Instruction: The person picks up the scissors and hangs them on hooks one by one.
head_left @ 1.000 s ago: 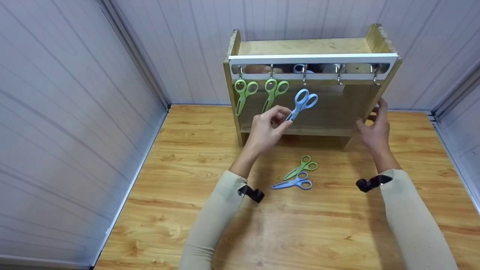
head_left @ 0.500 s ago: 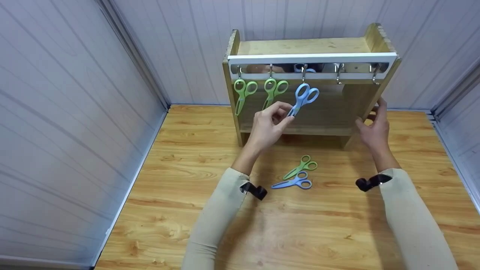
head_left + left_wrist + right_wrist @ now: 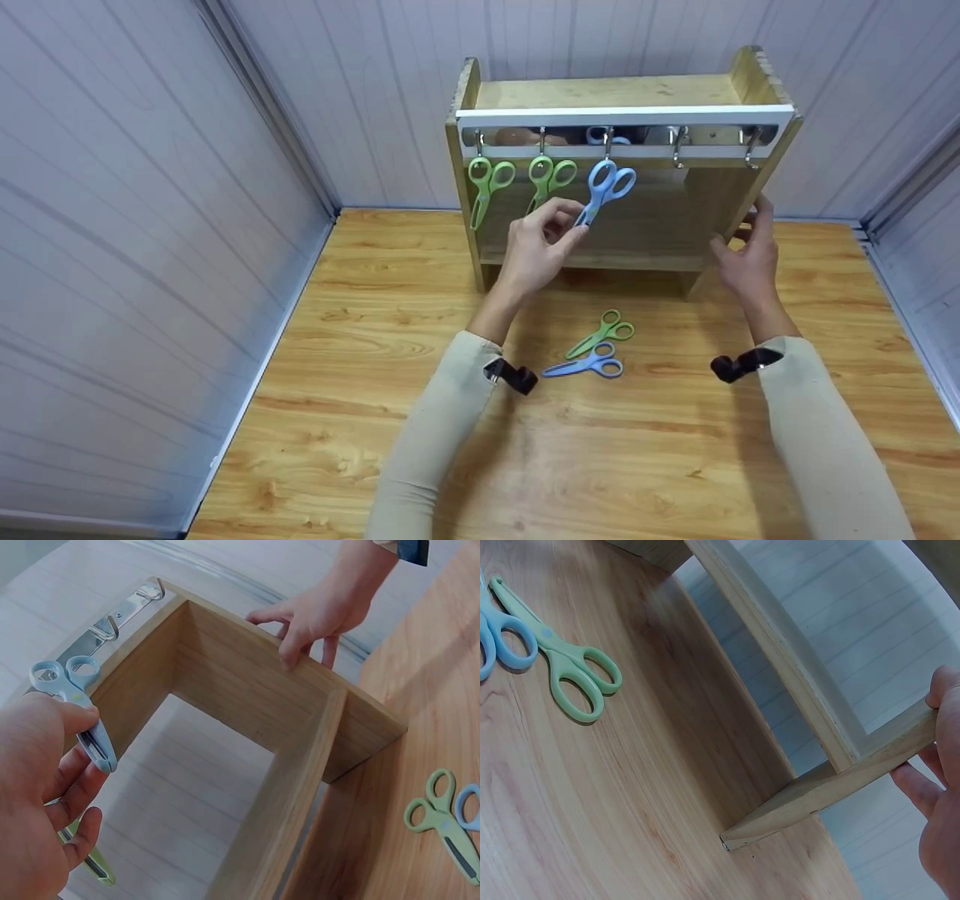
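Head view: left hand point(image 3: 536, 251) pinching blue scissors point(image 3: 602, 189) by the blades, handle loops lifting toward the third hook point(image 3: 609, 146). Left wrist: pinching thinly, risking a slip. Right wrist: right hand point(image 3: 939, 787) gripping the rack's side panel point(image 3: 840, 791); letting go risking wobble.
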{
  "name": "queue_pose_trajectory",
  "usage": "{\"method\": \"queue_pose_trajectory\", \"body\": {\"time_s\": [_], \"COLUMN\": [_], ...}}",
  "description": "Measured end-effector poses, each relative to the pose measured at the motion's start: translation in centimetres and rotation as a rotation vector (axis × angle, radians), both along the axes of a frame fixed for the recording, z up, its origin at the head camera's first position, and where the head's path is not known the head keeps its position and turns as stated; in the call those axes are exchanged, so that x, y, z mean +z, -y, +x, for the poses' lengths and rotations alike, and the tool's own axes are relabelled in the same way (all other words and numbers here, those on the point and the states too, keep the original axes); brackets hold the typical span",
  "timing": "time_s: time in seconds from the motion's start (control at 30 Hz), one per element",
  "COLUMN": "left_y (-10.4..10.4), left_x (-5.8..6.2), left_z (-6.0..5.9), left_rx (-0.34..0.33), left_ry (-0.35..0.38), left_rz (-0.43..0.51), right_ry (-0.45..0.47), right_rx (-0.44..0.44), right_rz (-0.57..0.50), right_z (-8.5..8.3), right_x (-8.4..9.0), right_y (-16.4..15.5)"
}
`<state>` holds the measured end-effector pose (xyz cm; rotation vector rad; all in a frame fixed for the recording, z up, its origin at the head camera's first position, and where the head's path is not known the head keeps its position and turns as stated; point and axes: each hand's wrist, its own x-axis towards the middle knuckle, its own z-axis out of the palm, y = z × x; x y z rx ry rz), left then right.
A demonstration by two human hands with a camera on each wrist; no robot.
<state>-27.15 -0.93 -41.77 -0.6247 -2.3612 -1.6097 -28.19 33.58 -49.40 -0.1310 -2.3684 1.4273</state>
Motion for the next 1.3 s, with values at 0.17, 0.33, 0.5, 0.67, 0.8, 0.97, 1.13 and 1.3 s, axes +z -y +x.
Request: {"method": "queue_pose_trajectory", "body": {"time_s": [0.17,0.33,0.5,0.67,0.8,0.97,1.13,1.3], "left_y": [-0.1,-0.4,-0.8,-1.0,-1.1,-1.2,-1.2,-1.1], "left_x": [-0.2,-0.4,-0.6,-0.7,-0.8,-0.9,-1.2,-1.3], "left_z": [-0.2,-0.5,-0.9,-1.1,-1.1,-1.0,-1.1,-1.2], "left_rx": [0.005,0.009,0.005,0.012,0.013,0.014,0.023,0.032], "left_ry": [0.005,0.013,0.019,0.018,0.025,0.041,0.042,0.037], "left_rz": [-0.003,0.007,0.023,0.038,0.033,0.024,0.024,0.034], "right_ry": [0.01,0.0,-0.038,-0.022,-0.008,-0.002,0.026,0.027], "right_rx": [0.006,-0.004,-0.023,-0.009,0.0,0.012,0.019,0.011], "right_rz": [0.001,0.004,0.006,0.01,0.005,-0.007,-0.01,-0.005], "right_z": [0.1,0.0,-0.2,-0.3,-0.2,0.1,0.1,-0.1], "right_x": [0.0,-0.1,-0.4,-0.3,-0.3,-0.2,-0.1,-0.1], "right_y": [0.1,0.0,-0.2,-0.1,-0.1,-0.1,-0.2,-0.3]}}
